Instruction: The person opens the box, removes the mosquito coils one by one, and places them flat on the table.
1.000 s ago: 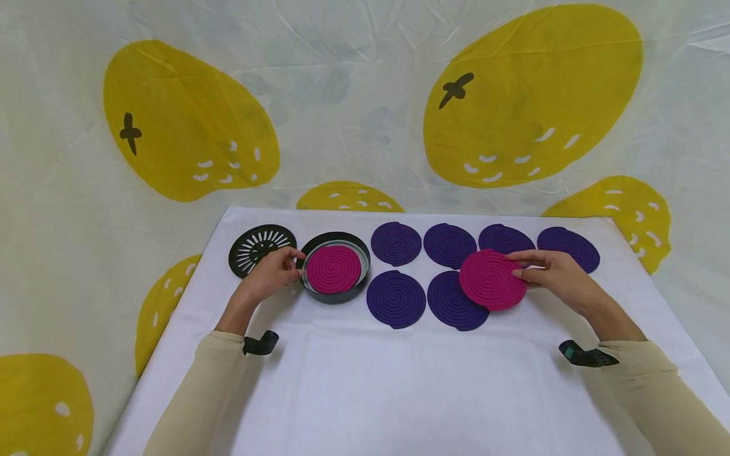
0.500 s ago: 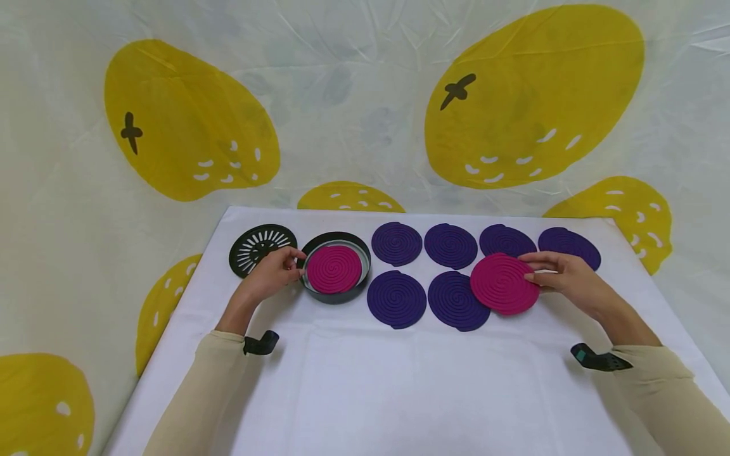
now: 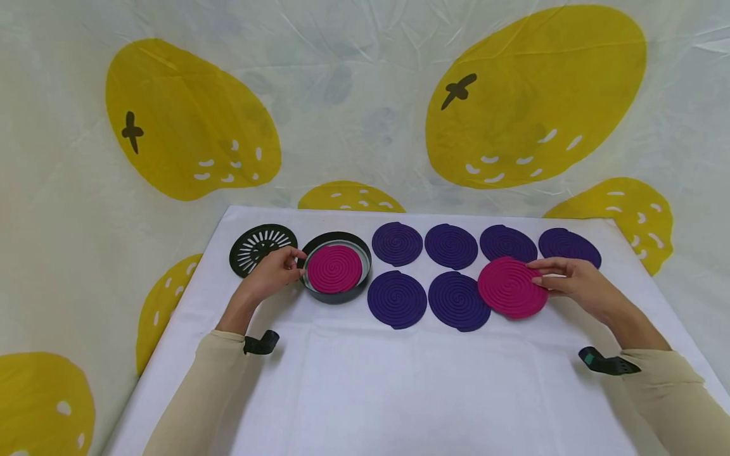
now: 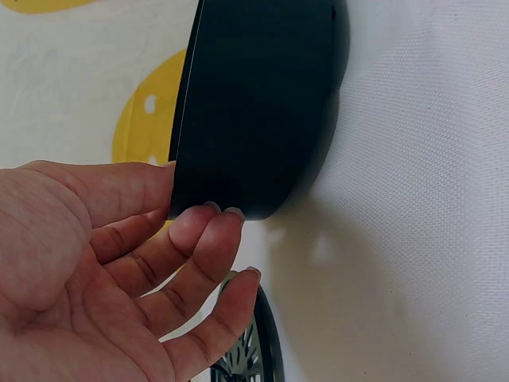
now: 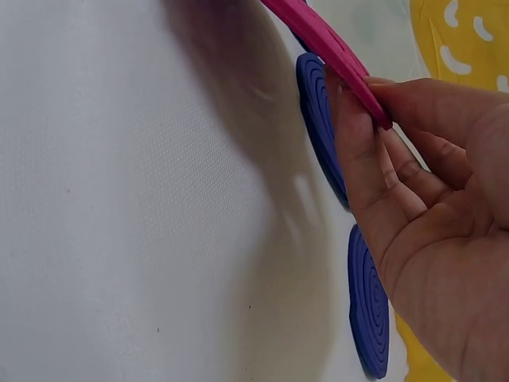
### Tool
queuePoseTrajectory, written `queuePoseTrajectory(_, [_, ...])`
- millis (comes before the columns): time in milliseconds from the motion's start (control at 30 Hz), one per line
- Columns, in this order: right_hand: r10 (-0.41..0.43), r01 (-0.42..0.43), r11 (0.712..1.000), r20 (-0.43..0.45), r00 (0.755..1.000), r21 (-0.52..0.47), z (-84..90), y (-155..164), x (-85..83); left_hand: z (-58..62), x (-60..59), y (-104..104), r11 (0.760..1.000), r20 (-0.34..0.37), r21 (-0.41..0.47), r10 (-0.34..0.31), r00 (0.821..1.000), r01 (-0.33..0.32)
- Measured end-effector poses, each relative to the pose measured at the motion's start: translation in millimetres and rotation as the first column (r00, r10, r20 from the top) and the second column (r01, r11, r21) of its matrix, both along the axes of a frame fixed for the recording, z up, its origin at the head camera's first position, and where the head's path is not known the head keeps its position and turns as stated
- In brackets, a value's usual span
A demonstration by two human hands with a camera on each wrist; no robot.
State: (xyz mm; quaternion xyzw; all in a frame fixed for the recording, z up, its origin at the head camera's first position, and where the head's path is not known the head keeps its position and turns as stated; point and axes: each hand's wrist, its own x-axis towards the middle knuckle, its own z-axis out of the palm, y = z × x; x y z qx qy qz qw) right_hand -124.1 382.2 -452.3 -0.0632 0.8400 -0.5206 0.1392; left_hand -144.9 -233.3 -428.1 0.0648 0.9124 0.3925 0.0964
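Note:
My right hand [image 3: 576,278] pinches the edge of a pink spiral coaster [image 3: 512,288], thumb on one face and fingers on the other in the right wrist view. The coaster is held above the table and overlaps a purple coaster [image 3: 459,301] in the head view. At the left, my left hand [image 3: 276,273] grips the side of a round black holder [image 3: 336,296], its thumb at the rim [image 4: 176,171]. Another pink coaster [image 3: 333,269] lies inside that holder. Behind the left hand is a black slotted lid [image 3: 251,244], partly covered by it.
Several purple coasters lie flat in two rows, among them one at back right [image 3: 570,247] and one at front left [image 3: 397,300]. The white-covered table [image 3: 422,386] extends toward me. A curtain with yellow fruit prints [image 3: 365,114] hangs behind.
My right hand has carried the pink coaster to the right and slightly toward me, uncovering more of the purple coaster. The left hand and the holder stay in place.

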Motion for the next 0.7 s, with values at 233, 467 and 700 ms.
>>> queuePoseTrajectory(233, [-0.007,0.007,1.0,0.009,1.0,0.019,1.1,9.0,2.0,-0.6,0.2,0.6,1.0,0.007,0.0,0.009,1.0,-0.009])
queuePoseTrajectory(467, [0.004,-0.005,0.999,0.019,1.0,0.039,1.5,19.4,2.7,-1.1,0.5,0.5,1.0,-0.002,0.0,0.008,1.0,-0.008])
queuePoseTrajectory(700, [0.029,-0.031,0.999,0.096,0.995,0.016,-0.7,23.6,4.0,-1.0,1.0,0.6,1.0,0.003,0.003,0.01,1.0,-0.01])
